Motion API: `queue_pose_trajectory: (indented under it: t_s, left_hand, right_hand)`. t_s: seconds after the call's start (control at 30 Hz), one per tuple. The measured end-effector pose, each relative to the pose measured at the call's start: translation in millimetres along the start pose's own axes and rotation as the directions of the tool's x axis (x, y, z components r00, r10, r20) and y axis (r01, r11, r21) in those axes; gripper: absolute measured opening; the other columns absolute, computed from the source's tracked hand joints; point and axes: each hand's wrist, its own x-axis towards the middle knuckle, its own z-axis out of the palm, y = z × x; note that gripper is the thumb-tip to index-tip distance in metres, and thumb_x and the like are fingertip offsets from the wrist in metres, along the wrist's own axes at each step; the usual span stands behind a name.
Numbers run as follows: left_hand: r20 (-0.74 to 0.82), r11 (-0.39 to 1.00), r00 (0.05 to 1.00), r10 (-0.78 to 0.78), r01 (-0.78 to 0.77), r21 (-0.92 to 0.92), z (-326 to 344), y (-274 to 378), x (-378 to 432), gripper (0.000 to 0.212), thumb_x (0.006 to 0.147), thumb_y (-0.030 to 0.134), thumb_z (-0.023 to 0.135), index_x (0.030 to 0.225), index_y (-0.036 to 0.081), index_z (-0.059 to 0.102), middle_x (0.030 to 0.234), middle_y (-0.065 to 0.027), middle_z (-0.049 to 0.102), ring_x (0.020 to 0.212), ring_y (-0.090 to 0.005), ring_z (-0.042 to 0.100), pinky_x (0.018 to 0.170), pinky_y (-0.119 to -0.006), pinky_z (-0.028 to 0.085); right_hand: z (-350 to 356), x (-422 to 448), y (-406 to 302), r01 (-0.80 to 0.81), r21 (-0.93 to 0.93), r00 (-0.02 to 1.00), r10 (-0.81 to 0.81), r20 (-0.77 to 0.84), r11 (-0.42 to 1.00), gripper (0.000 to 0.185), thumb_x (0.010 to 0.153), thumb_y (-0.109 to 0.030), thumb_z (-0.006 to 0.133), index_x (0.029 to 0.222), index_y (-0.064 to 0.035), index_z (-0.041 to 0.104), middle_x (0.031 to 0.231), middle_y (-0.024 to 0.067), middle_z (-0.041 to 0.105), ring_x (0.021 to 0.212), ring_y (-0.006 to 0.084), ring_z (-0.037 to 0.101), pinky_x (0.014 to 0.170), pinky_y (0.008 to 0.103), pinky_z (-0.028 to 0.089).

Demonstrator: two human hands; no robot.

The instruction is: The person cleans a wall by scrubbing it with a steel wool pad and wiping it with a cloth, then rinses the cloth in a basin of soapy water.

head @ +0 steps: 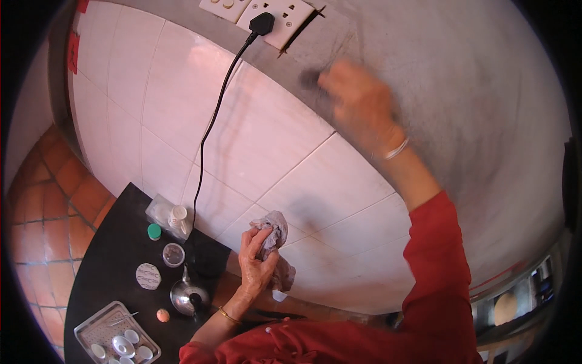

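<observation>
A crumpled greyish cloth (274,234) is gripped in my left hand (258,266), which is held low in front of the white-tiled part of the wall. My right hand (361,102) is raised against or close to the grey plaster (436,104), just above the upper tile edge. It is blurred and its fingers are bent. A dark blurred patch lies at its fingertips; whether this is a thing in the hand, a mark or a shadow I cannot tell. Up and to the left of that hand, a black plug (262,23) sits in a white wall socket (282,18).
From the plug, a black cable (213,113) hangs to a dark table (113,241). On it stand a steel kettle (184,295), a clear box (157,209) with a mug (178,214), a green-lidded container (154,231), a small round fruit-like thing (163,315) and a metal tray (84,332) of white cups.
</observation>
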Motion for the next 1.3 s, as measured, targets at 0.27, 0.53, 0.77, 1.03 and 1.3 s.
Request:
queue_pose_trajectory:
  t_s: [0.27, 0.53, 0.77, 1.03, 1.3]
  left_hand:
    - [-0.004, 0.994, 0.994, 0.11, -0.11, 0.03, 1.2, 20.1, 20.3, 0.047, 0.072, -0.006, 0.061, 0.118, 0.004, 0.061, 0.112, -0.0164, 0.056, 0.101, -0.0312, 0.058, 0.09, -0.035, 0.047]
    - [-0.185, 0.58, 0.55, 0.814, -0.775, 0.25, 32.3, 149.7, 209.9, 0.047, 0.077, -0.005, 0.066, 0.123, 0.004, 0.059, 0.124, -0.0174, 0.053, 0.114, -0.0326, 0.053, 0.097, -0.039, 0.044]
    - [-0.218, 0.451, 0.396, 0.892, -0.747, 0.489, 90.0, 172.8, 283.0, 0.037, 0.074, 0.005, 0.065, 0.111, 0.008, 0.065, 0.105, -0.0168, 0.057, 0.094, -0.0352, 0.056, 0.082, -0.041, 0.047]
    - [-0.064, 0.654, 0.69, 0.721, -0.648, 0.39, 118.7, 41.6, 119.9, 0.044, 0.063, -0.003, 0.065, 0.106, 0.006, 0.067, 0.1, -0.0174, 0.06, 0.086, -0.0345, 0.058, 0.075, -0.041, 0.05]
    - [-0.582, 0.771, 0.506, 0.636, -0.372, 0.518, 74.7, 97.6, 257.0, 0.034, 0.083, 0.008, 0.062, 0.117, 0.002, 0.06, 0.107, -0.0189, 0.053, 0.098, -0.0358, 0.053, 0.085, -0.042, 0.045]
  right_hand:
    - [-30.4, 18.1, 35.4, -0.016, -0.029, 0.999, 0.015, -0.037, 0.999, 0.022, 0.07, -0.004, 0.068, 0.09, -0.0121, 0.068, 0.084, 0.004, 0.059, 0.082, 0.0249, 0.063, 0.068, 0.0358, 0.052]
    - [-120.9, -99.0, 27.9, -0.26, 0.29, 0.935, 0.315, -0.162, 0.921, 0.041, 0.063, 0.008, 0.072, 0.102, -0.0039, 0.067, 0.099, 0.0127, 0.063, 0.087, 0.0275, 0.063, 0.072, 0.0345, 0.052]
    - [-220.9, -281.8, 9.7, -0.506, 0.026, 0.863, 0.505, 0.015, 0.862, 0.042, 0.061, 0.01, 0.067, 0.102, 0.001, 0.065, 0.1, 0.0164, 0.059, 0.092, 0.0331, 0.058, 0.085, 0.0407, 0.047]
    - [-222.8, -323.0, -18.1, -0.663, 0.069, 0.748, 0.663, 0.024, 0.746, 0.044, 0.058, 0.007, 0.068, 0.101, 0.0002, 0.065, 0.099, 0.015, 0.058, 0.089, 0.0332, 0.057, 0.082, 0.0396, 0.047]
    - [-243.0, -371.4, -36.7, -0.692, 0.076, 0.722, 0.688, 0.073, 0.718, 0.041, 0.058, 0.006, 0.068, 0.099, 0.0013, 0.063, 0.098, 0.0155, 0.058, 0.088, 0.0337, 0.058, 0.081, 0.0398, 0.048]
